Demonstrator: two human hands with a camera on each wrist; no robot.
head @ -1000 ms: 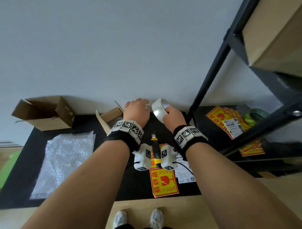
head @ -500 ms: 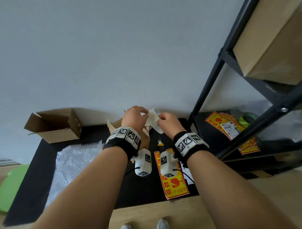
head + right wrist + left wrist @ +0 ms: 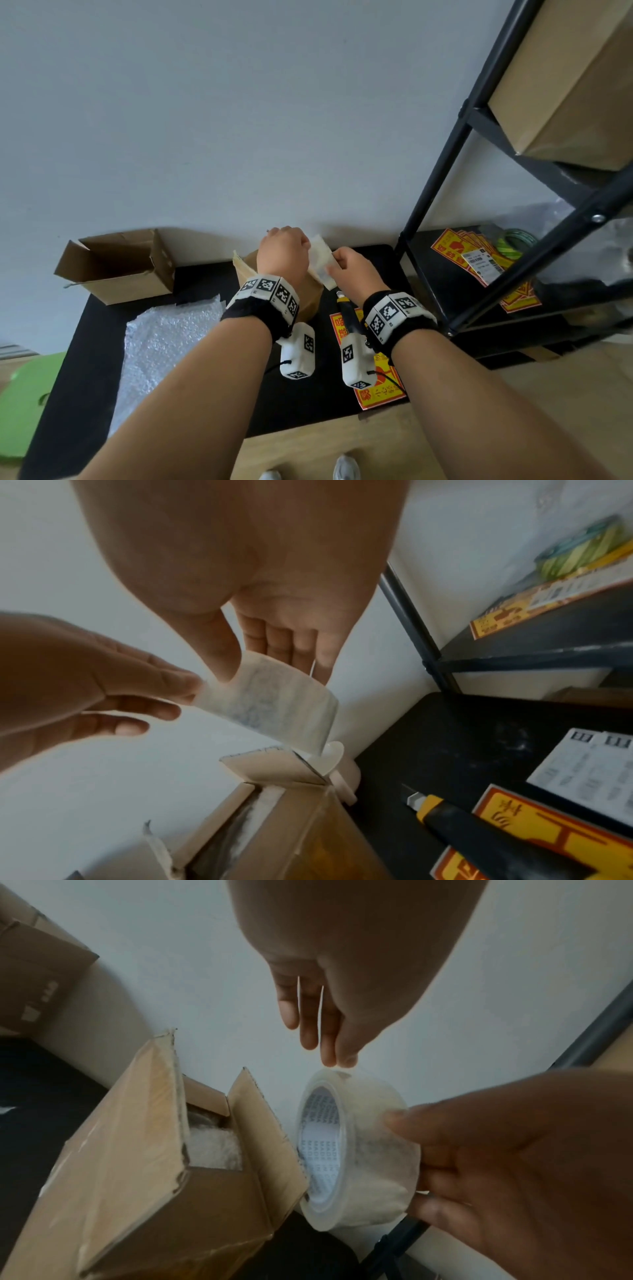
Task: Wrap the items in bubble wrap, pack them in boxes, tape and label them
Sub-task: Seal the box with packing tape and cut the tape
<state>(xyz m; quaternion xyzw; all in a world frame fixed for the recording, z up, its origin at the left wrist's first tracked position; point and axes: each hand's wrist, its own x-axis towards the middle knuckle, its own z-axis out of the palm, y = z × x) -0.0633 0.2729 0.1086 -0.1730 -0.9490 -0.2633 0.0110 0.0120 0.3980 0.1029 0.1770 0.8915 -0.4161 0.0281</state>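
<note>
Both hands are up over the open box [image 3: 310, 294] at the back of the black tabletop [image 3: 102, 329], working a roll of clear tape [image 3: 356, 1153]. The right hand [image 3: 349, 270] carries the roll, thumb pressed on its outer face and fingers curled behind it, so the roll stands on edge just beside the box's raised flap. The left hand [image 3: 282, 251] has its fingertips pinched together at the top rim of the roll; it seems to be picking for the loose end of the tape, which would explain why the roll is held high and steady rather than laid down.

The box is kept right beneath them, flaps up, with a pale wrapped bundle [image 3: 212, 1148] showing inside, so I'd judge the wrapping and packing for this one done and the sealing about to begin. A yellow-and-black cutter [image 3: 455, 818] lies close on the right, handy for slicing the strip, next to red-and-yellow stickers [image 3: 376, 390] and a white printed label [image 3: 582, 772] waiting for the last step. A sheet of bubble wrap [image 3: 164, 346] and a second, empty carton [image 3: 116, 263] sit off to the left.
</note>
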